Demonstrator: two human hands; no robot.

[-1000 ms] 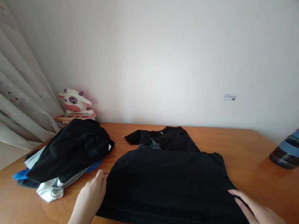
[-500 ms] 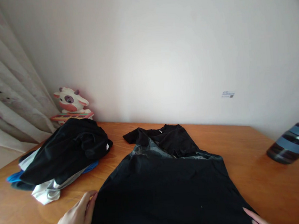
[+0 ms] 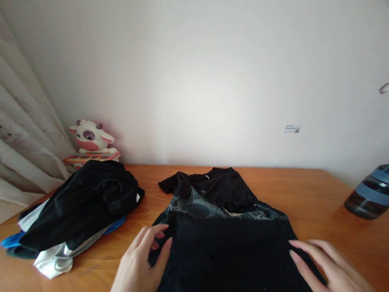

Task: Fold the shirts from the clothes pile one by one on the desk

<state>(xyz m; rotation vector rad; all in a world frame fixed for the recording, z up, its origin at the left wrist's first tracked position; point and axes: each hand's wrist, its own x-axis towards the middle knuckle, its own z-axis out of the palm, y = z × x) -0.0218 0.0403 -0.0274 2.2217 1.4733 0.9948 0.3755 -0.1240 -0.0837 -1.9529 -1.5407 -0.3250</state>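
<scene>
Blk shirt (image 3: 224, 257) spread on wood table (image 3: 286, 188), part bunched at far end. L hand (image 3: 140, 264) over its L edge, thumb & fingers apart, nothing pinched. R hand (image 3: 331, 268) at R edge, part-open, ditto. Clothes heap (image 3: 84, 205) to L.

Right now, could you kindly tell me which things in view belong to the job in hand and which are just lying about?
Part of the job:
black shirt
left hand, at its left side
right hand, at its right side

Lying about, it seems:
cow toy
bottle
pile of clothes, untouched, though it may belong
</scene>
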